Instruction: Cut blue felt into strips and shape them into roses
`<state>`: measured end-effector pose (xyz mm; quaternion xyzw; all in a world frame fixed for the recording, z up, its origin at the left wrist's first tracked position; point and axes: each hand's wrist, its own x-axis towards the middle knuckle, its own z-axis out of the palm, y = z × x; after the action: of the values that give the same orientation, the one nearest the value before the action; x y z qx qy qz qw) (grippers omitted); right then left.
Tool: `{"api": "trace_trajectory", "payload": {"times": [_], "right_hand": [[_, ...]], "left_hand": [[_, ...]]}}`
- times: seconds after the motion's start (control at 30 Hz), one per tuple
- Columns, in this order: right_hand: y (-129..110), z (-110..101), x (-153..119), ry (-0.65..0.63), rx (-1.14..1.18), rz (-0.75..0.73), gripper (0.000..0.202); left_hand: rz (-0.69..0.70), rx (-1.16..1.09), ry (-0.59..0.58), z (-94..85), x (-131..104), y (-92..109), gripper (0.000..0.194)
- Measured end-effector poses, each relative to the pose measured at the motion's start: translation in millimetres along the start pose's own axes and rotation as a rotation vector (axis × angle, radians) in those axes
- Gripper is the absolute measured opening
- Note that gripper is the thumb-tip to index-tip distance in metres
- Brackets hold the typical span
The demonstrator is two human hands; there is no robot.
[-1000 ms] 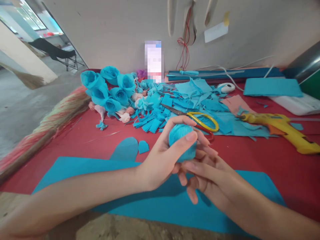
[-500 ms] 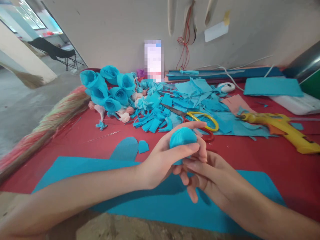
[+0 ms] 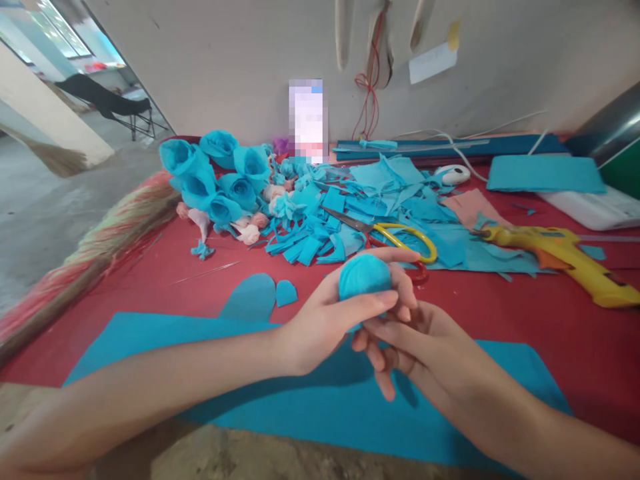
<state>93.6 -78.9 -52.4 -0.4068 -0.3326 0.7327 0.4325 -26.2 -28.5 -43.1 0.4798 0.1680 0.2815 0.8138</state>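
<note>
Clasped between both hands is a small blue felt flower [image 3: 364, 278], raised just above the red table [image 3: 500, 313]. Seen from the head camera, the left hand [image 3: 325, 320] wraps it from the left, thumb across the front and fingers curled over the top, while the right hand [image 3: 415, 340] meets it from beneath and to the right, fingertips pressed to its base.

Taking the flower as the landmark: directly below it lies a large blue felt sheet [image 3: 310, 393], spread along the near edge of the table. Just left of the flower sit two cut felt petals [image 3: 260, 297], flat on the red cloth. Just behind it lie yellow-handled scissors [image 3: 400, 240], partly on a heap of blue felt scraps [image 3: 350, 207]. Farther back and to the left is a cluster of finished blue felt roses [image 3: 215, 173]. Well to the right rests a yellow glue gun [image 3: 565, 257], and far left a broom [image 3: 90, 253] leans along the table's side.
</note>
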Motion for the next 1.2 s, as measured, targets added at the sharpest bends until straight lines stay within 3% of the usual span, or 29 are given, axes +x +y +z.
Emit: {"api": "trace_trajectory", "payload": {"times": [0.13, 0.33, 0.4, 0.53, 0.7, 0.9, 1.2], "right_hand": [[-2.8, -0.8, -0.3, 0.055, -0.096, -0.024, 0.025], [-19.8, -3.4, -3.7, 0.145, -0.335, -0.145, 0.021], [-24.7, -5.6, -3.5, 0.180, -0.366, -0.193, 0.018], [-27.7, -9.7, -0.2, 0.211, -0.273, -0.247, 0.017], [-23.9, -7.6, 3.5, 0.167, -0.073, -0.120, 0.023], [-18.5, -5.0, 3.4, 0.086, -0.022, -0.020, 0.025], [-19.5, 1.7, -2.5, 0.140, -0.029, 0.032, 0.028]], "left_hand": [[0.021, 0.094, -0.021, -0.5, -0.9, 1.2, 0.030], [0.223, 0.764, 0.171, -6.0, 5.3, 21.9, 0.010], [0.256, 0.835, 0.170, -11.6, 9.3, 26.4, 0.008], [0.319, 0.638, 0.157, -22.7, 15.2, 22.3, 0.016], [0.342, 0.338, 0.062, -20.4, 13.2, 7.9, 0.044], [0.205, 0.196, -0.055, -6.4, 6.7, 1.7, 0.029], [0.162, 0.033, -0.070, -2.3, 6.1, 2.9, 0.029]]}}
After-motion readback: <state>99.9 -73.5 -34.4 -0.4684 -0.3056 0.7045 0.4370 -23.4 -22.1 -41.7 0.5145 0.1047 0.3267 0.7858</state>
